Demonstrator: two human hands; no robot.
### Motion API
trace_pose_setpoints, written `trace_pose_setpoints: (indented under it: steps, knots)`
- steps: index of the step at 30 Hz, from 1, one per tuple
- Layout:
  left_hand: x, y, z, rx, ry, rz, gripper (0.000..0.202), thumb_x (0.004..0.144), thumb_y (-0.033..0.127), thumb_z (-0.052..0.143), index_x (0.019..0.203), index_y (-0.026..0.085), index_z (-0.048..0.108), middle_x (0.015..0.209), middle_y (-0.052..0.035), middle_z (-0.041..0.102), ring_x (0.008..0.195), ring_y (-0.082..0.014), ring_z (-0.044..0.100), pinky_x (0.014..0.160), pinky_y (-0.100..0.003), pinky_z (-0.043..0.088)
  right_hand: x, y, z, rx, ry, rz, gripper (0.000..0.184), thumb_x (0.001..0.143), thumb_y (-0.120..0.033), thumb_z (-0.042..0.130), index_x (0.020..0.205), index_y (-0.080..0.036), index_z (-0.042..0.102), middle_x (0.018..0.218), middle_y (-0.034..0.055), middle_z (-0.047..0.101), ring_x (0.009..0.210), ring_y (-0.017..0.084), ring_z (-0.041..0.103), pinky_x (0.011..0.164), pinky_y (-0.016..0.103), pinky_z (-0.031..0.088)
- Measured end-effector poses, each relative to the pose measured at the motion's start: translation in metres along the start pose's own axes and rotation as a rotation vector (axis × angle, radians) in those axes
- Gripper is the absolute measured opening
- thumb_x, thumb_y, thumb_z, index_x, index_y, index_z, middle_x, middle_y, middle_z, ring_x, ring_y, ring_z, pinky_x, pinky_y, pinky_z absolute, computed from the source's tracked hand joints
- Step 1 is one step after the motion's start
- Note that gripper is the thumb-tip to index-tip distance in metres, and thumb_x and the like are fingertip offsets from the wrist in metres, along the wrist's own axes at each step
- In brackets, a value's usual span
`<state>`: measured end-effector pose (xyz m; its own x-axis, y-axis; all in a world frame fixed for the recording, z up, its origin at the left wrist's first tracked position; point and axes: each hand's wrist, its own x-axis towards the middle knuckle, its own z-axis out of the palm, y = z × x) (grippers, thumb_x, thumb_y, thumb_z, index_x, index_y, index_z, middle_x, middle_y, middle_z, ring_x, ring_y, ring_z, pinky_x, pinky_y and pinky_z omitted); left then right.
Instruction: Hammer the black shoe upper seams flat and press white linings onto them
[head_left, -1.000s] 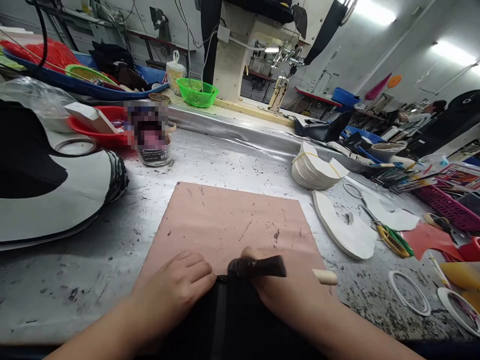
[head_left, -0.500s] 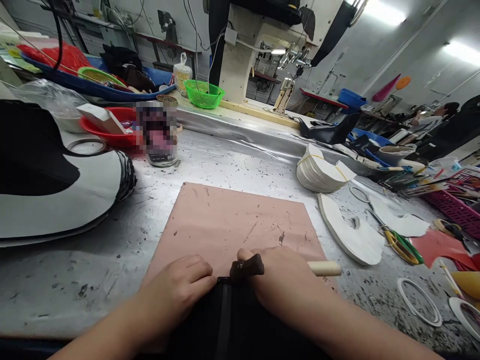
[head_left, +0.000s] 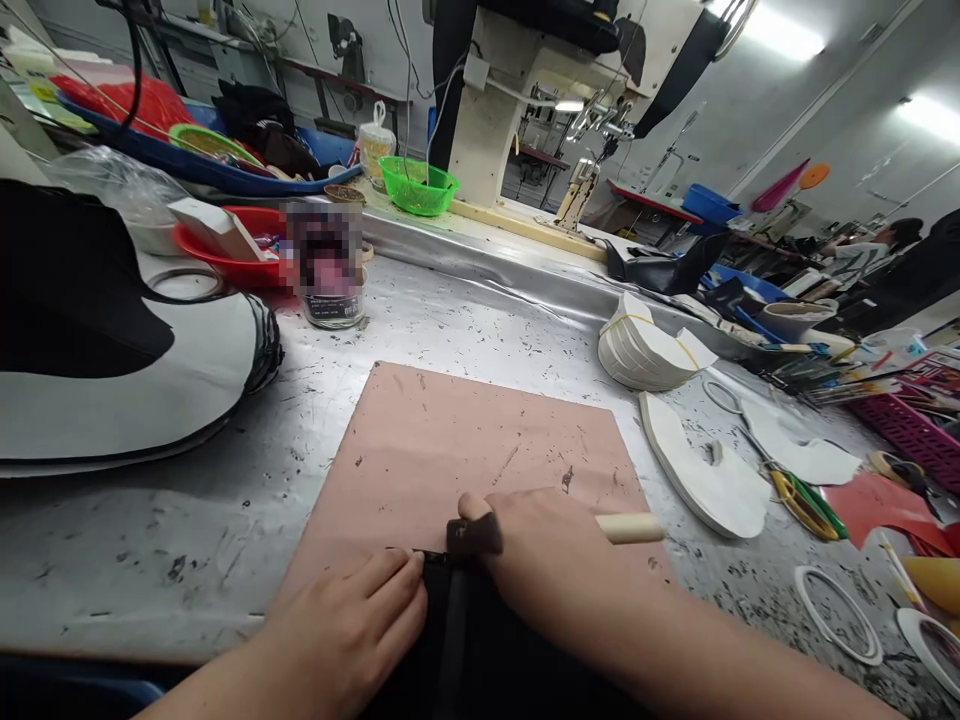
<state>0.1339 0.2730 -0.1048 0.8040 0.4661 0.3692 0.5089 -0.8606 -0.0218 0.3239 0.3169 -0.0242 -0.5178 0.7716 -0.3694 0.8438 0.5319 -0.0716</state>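
A black piece of material (head_left: 465,640) lies at the near edge of a pink board (head_left: 465,440) on the metal table. My left hand (head_left: 360,620) rests flat on the black piece's left side, fingers together and stretched out. My right hand (head_left: 559,560) is closed round a small hammer with a dark head (head_left: 472,537) and a pale wooden handle (head_left: 630,527). The hammer head sits at the top edge of the black piece, close to my left fingertips.
A stack of black and white cut pieces (head_left: 112,400) fills the left. A jar (head_left: 330,265), red bowl (head_left: 225,240) and green basket (head_left: 416,185) stand behind. White insole shapes (head_left: 652,350), scissors (head_left: 802,495), white rings (head_left: 836,615) and a pink basket (head_left: 907,430) lie right.
The hammer head has moved left along the top edge of the black piece. My left hand has slid down and flattened. The view has shifted slightly.
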Motion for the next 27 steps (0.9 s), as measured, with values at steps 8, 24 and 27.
trace_pose_setpoints:
  steps: [8,24,27]
  knots:
    - [-0.003,0.000,-0.002,-0.063,-0.028,-0.041,0.034,0.076,0.002,0.041,0.100,0.013,0.063,0.100,-0.0098,0.068,0.088,-0.0214,0.060,0.073,-0.031,0.053,0.003,-0.006,-0.007,0.032,-0.107,0.031,0.018,0.082,-0.008,0.047,0.088,-0.019,0.059,0.074,0.0027,0.067,0.061,0.016,0.059,0.050,0.025,0.028]
    - [-0.004,0.005,0.003,-0.167,0.111,-0.056,0.025,0.084,0.003,0.040,0.092,0.016,0.060,0.078,-0.0060,0.060,0.072,-0.0177,0.056,0.066,-0.029,0.051,0.017,-0.012,0.002,0.063,-0.032,-0.056,0.019,0.078,-0.008,0.048,0.086,-0.020,0.061,0.073,0.0022,0.067,0.058,0.017,0.059,0.047,0.027,0.026]
    - [-0.004,0.006,0.002,-0.167,0.107,-0.057,0.026,0.085,0.003,0.039,0.092,0.015,0.060,0.076,-0.0059,0.059,0.071,-0.0178,0.055,0.065,-0.030,0.050,0.020,-0.013,0.010,0.166,0.068,0.018,0.021,0.080,-0.010,0.045,0.094,-0.020,0.057,0.069,0.0008,0.065,0.055,0.015,0.057,0.047,0.025,0.027]
